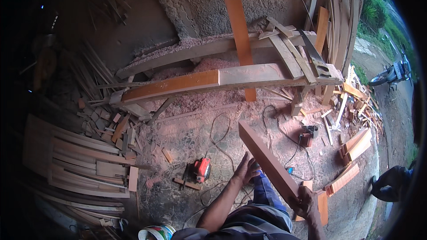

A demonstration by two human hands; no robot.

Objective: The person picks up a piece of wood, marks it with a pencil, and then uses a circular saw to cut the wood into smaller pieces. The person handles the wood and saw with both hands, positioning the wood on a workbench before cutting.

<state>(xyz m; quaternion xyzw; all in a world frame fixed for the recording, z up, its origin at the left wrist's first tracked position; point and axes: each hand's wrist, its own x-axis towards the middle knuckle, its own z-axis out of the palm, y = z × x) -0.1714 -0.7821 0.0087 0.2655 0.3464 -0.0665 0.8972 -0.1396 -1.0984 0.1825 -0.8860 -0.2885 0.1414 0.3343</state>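
A long reddish-brown wooden plank [269, 160] slants in front of my body, its far end raised toward the workbench. Around its near end my right hand [307, 202] is closed, the fingers wrapped on the wood. My left hand [246, 167] is beside the plank's left face, fingers apart and apparently not gripping it. Whether its fingertips touch the wood is hard to make out. Beyond the plank is a long rough bench beam [253, 74], with an orange-brown board [173, 84] lying along its left part.
Handsaw [314, 55] and loose strips lie on the beam's right end. A red power tool [202, 170] and a dark one [307, 136] sit on the floor among cords and shavings. Stacked frames [89, 164] stand left, cut pieces [356, 146] right; a person's leg [391, 184] shows far right.
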